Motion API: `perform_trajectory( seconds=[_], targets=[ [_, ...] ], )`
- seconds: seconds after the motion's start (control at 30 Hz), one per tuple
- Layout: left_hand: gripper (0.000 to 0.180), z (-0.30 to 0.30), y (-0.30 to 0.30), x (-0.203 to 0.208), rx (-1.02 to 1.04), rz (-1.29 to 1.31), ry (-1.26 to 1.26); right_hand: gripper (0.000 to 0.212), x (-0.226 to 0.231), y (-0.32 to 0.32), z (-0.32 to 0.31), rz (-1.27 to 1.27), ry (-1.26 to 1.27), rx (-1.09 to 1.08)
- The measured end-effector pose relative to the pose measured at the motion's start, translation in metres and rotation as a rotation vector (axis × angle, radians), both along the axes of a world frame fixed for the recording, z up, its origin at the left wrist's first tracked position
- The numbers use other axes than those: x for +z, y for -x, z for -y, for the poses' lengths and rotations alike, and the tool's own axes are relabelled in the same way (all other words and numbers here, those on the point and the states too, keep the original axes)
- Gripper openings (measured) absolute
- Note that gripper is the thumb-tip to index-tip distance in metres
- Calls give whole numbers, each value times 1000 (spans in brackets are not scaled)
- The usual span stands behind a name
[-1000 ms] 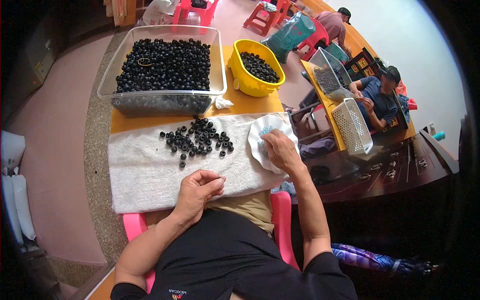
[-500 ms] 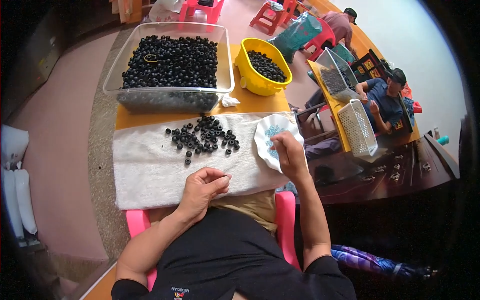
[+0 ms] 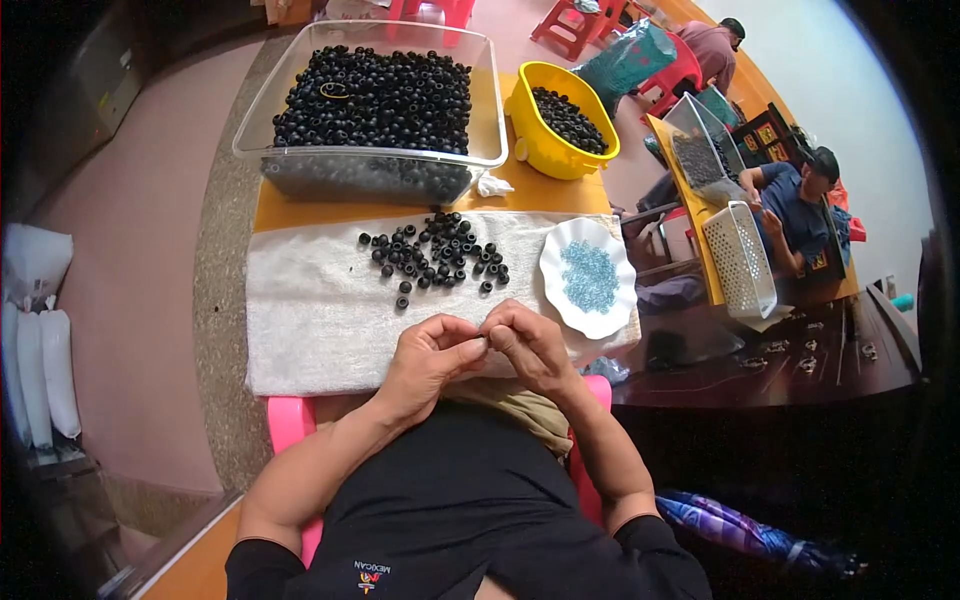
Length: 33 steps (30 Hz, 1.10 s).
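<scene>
My left hand (image 3: 432, 358) and my right hand (image 3: 530, 345) meet fingertip to fingertip over the near edge of a white towel (image 3: 300, 320). Both are closed in a pinch; whatever sits between the fingertips is too small and covered to make out. Just beyond them, a loose group of small black round pieces with holes (image 3: 435, 258) lies on the towel. To the right of my right hand stands a white scalloped plate (image 3: 552, 290) with many tiny clear blue pieces (image 3: 590, 275) spread in it.
At the table's far side stand a clear plastic bin (image 3: 370, 165) and a yellow tub (image 3: 550, 150), both full of black pieces. Crumpled white tissue (image 3: 494, 185) lies by the bin. To the right, a co-worker (image 3: 795, 205) sits at another table with a white perforated basket (image 3: 738, 260).
My right hand has left the white plate and come to my left hand, where their fingertips now touch. My left hand has shifted slightly right in the picture; the whole view has shifted too.
</scene>
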State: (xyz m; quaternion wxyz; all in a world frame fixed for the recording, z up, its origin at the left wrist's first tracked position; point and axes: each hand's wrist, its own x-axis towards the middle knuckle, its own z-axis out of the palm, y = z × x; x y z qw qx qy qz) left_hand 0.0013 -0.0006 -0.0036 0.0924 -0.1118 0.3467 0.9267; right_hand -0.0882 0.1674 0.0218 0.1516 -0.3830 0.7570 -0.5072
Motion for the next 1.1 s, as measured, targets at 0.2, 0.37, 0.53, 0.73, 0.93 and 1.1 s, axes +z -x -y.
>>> perform_trajectory(
  seconds=[0.2, 0.37, 0.53, 0.73, 0.93, 1.1],
  targets=[
    [17, -1, -1, -4, -16, -33, -7, 15, -8, -5, -3, 240, 72, -58],
    [18, -4, -1, 3, 18, -8, -5, 18, -9, -4, -3, 301, 43, -65],
    [22, -5, -2, 1, -5, -32, -5, 17, -1, -7, -3, 909, 218, -67],
    [21, -3, -1, 1, -23, -67, 15, 15, -13, -6, -5, 1030, 259, -92],
    [15, -5, -3, -2, -48, -143, 27, 16, -5, -7, -6, 1111, 333, -39],
    [15, -5, -2, 2, -58, -154, 68, 16, 7, -5, -6, 1129, 291, -4]
  ],
)
